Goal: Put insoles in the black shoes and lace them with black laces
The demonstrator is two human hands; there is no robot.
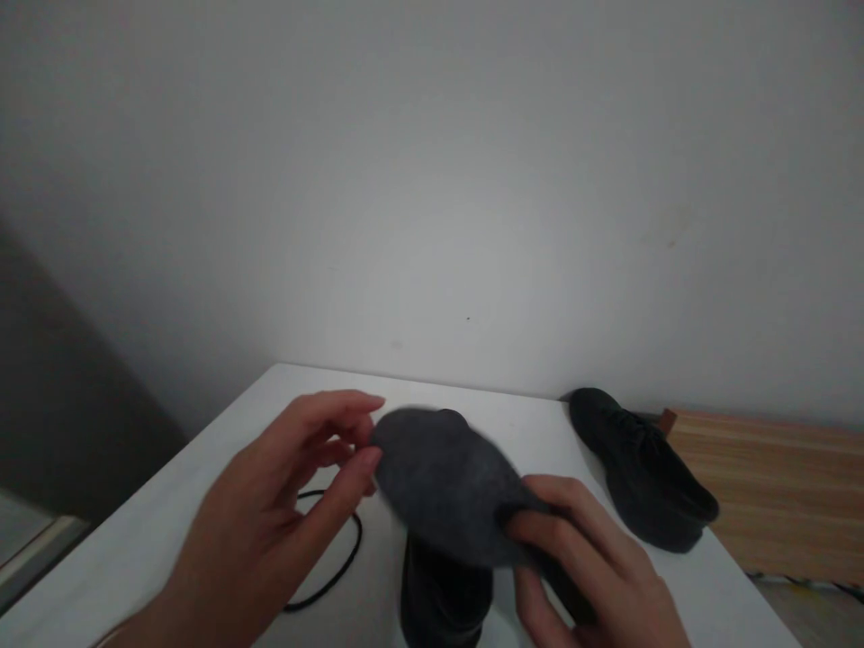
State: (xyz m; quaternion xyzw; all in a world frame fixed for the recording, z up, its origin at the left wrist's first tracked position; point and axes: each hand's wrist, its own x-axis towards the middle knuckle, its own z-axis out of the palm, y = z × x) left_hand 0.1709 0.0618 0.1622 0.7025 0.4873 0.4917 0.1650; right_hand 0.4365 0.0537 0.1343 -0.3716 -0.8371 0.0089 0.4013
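Note:
A dark grey insole (445, 481) is held up in the middle, its rounded front end toward the left and its surface slightly blurred. My right hand (587, 549) grips the narrower rear part, thumb and fingers closed around it. At the rounded end, my left hand (297, 486) has its fingers curved and apart, the thumb tip at the insole's edge; whether it presses on it is hard to see. Below the insole stands a black shoe (445, 598), its opening toward me and its middle hidden by the insole.
Another black lace-up shoe (638, 468) lies at the right side of the white table (519, 427). A black cord (337, 576) curves beside my left hand. Behind the table rises a pale wall (432, 198); at the right is a wood-grain board (769, 486).

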